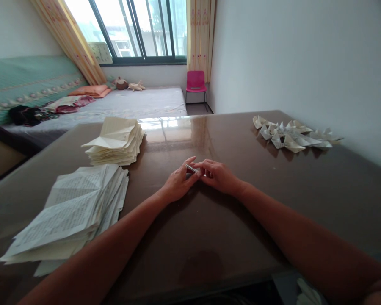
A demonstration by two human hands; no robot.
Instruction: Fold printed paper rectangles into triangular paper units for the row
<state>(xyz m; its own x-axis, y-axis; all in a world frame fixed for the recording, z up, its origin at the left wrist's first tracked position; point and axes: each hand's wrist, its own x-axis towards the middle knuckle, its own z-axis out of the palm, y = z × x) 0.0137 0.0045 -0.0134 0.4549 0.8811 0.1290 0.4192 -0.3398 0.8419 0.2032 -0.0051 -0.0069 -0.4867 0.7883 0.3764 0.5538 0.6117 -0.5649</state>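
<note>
Forearms [285,220] nearest, over the desk [203,237]. Left hand [179,182] grip narrow, holding small folded paper [191,169] mid-desk; right hand [220,176] seems to pinch its right end too, fingertips overlap. Paper stacks [73,207] left, folded shapes [285,136] right.

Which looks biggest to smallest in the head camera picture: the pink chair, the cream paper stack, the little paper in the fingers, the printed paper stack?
1. Printed paper stack
2. Cream paper stack
3. Pink chair
4. Little paper, partly hidden

The chair stands farther away, so it looks small.
</note>
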